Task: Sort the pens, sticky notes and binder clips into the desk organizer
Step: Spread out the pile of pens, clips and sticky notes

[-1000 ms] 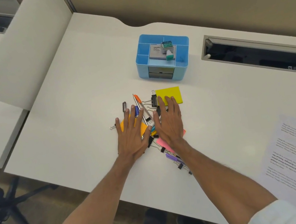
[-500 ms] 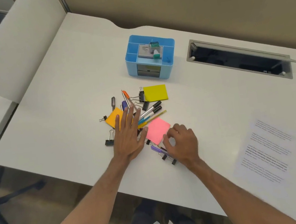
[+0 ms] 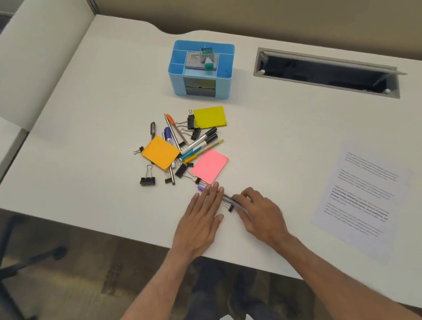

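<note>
Organizer (image 3: 179, 82) stands upright at the rear of the desk (image 3: 76, 130); blue, several compartments; a grey item (image 3: 193, 59) sits in the middle one. In front of it lie 3 pads: yellow pad (image 3: 210, 117) nearest, orange pad (image 3: 161, 152) left, pink pad (image 3: 209, 166) right; pens (image 3: 197, 142) lie crossed between them; black clips (image 3: 147, 180) lie scattered around. Purple pen (image 3: 201, 188) lies just below the pink pad, near the desk edge. Left hand (image 3: 200, 221): flat, fingers straight and together, tips resting over this pen. Right hand (image 3: 259, 213): fingers curled, pinching the pen's clear near end; 1 clip (image 3: 230, 208) sits against the barrel there. Printed sheet (image 3: 360, 192) lies at right.
</note>
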`<state>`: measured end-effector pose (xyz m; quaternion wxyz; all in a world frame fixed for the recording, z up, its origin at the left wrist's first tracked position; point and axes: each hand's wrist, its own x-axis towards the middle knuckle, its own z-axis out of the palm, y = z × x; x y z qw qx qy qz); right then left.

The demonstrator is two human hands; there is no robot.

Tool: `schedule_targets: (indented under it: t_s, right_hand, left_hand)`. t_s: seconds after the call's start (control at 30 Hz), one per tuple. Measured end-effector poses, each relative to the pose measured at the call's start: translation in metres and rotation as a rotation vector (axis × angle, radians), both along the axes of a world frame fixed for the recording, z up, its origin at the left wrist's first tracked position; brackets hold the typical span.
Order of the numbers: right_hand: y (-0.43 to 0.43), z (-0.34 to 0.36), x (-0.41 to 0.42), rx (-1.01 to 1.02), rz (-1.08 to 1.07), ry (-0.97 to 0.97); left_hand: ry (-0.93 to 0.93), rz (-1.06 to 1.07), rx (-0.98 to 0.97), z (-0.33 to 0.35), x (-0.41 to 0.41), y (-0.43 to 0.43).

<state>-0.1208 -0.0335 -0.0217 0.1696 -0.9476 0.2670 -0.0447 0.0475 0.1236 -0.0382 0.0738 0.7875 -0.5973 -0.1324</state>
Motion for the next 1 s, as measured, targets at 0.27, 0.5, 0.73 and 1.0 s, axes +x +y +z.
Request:
schedule_targets:
  t_s: [0.27, 0.5, 0.73, 1.0]
  right_hand:
    - [0.006, 0.007, 0.044, -0.051, -0.006, -0.052]
    - [0.014, 0.006, 0.046, 0.014, 0.041, -0.054]
    - [0.022, 0.007, 0.083, 0.041, -0.022, -0.005]
    - [0.011, 0.013, 0.116, 0.044, -0.048, 0.017]
  left_hand:
    - [0.016, 0.176, 0.070, 0.008, 0.015, 0.010]
    - [0.028, 0.311, 0.051, 0.010, 0.029, 0.010]
    - [0.042, 0.339, 0.039, 0.011, 0.034, 0.008]
    - [0.030, 0.389, 0.066, 0.016, 0.049, 0.002]
